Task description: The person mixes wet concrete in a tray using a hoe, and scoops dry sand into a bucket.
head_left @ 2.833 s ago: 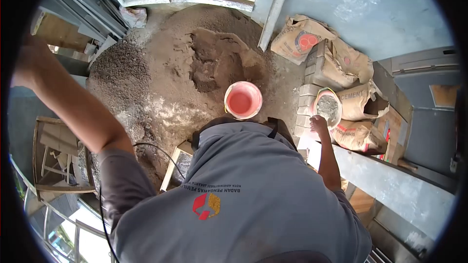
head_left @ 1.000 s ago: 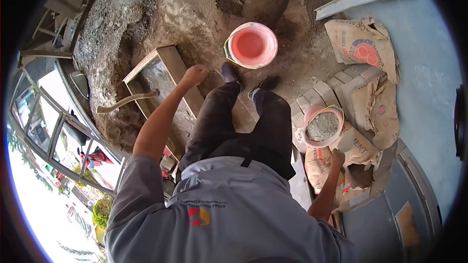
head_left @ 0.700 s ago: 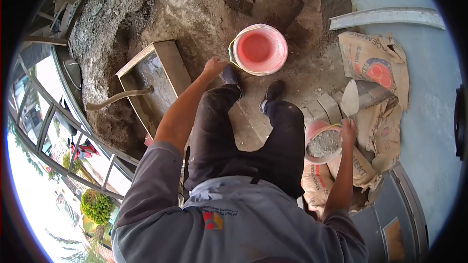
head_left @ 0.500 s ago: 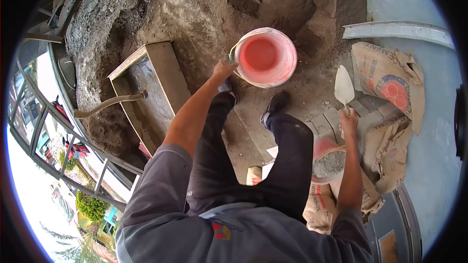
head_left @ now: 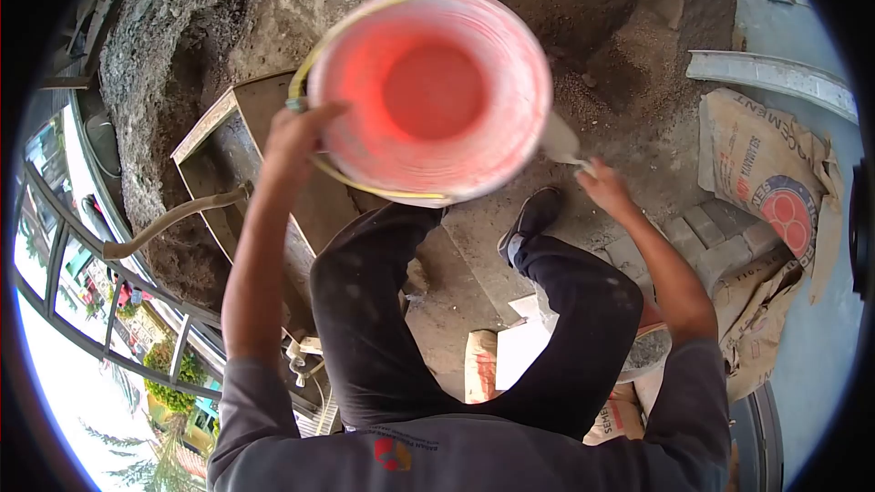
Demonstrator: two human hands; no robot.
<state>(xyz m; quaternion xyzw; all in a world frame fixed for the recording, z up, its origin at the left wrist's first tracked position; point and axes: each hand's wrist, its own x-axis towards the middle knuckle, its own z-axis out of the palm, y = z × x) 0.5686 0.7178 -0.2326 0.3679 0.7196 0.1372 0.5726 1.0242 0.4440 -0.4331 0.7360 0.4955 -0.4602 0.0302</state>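
Observation:
A pink bucket (head_left: 433, 91) with a yellow handle hangs in the air in front of me, its whitish-smeared inside facing the camera. My left hand (head_left: 296, 138) grips it at the left rim and handle. My right hand (head_left: 603, 187) is closed around the handle of a trowel (head_left: 558, 140). The trowel's blade lies close to the bucket's lower right edge and is partly hidden behind it.
A wooden trough (head_left: 205, 132) with a long curved handle (head_left: 173, 211) across it is at the left. Cement bags (head_left: 761, 164) and grey paving blocks (head_left: 720, 228) are at the right. Dark sand (head_left: 565, 9) is piled ahead. A second bucket is partly hidden by my right leg.
The bucket has come up off the ground toward the camera in my left hand. My right hand has brought the trowel leftward from above the blocks to beside the bucket.

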